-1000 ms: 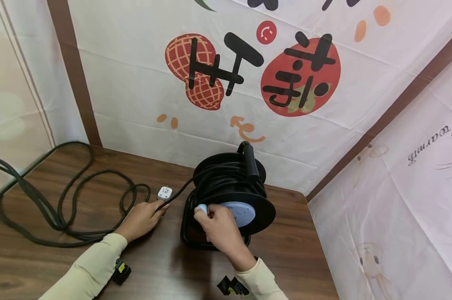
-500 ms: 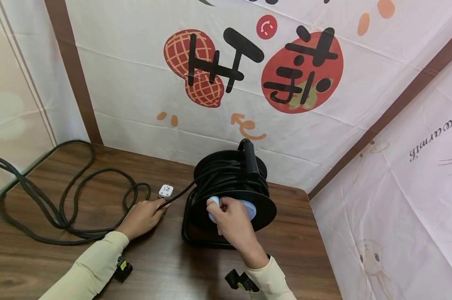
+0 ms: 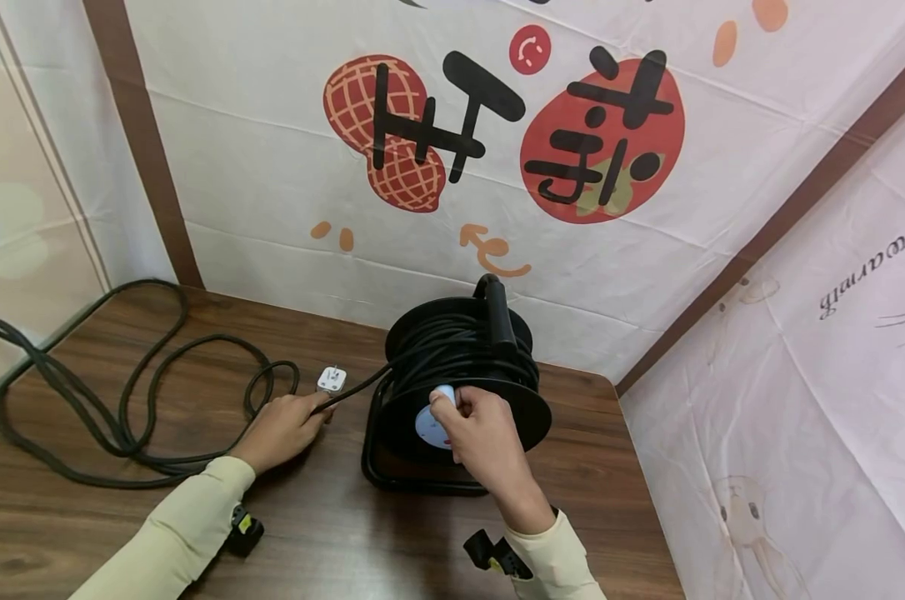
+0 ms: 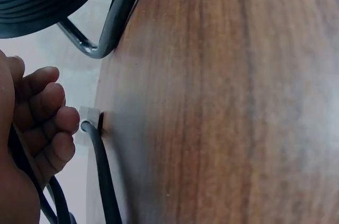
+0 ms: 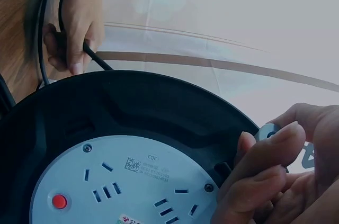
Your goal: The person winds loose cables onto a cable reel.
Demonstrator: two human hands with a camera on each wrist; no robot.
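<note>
A black cable reel (image 3: 526,417) stands on its tubular frame, wound with several turns of black cable (image 3: 361,385). My right hand (image 3: 490,437) grips the small light-blue crank knob (image 3: 444,393) on the reel's near side; the right wrist view shows the fingers curled round that knob (image 5: 268,131). The pale-blue socket face (image 5: 132,181), with slots and a red button (image 5: 59,202), is partly behind the hand in the head view. To the left, my left hand (image 3: 282,429) holds the cable between curled fingers and thumb, just short of the reel. A white plug (image 3: 332,379) lies beyond its fingertips.
Loose loops of cable (image 3: 126,454) spread over the left of the wooden table (image 3: 332,533) and run off at the left edge. A printed fabric wall (image 3: 272,183) rises close behind the reel, and another fabric wall (image 3: 820,433) flanks the right side.
My right hand has swung the knob rightward and slightly up, and the reel has turned with it. The left hand keeps its hold on the cable in nearly the same place.
</note>
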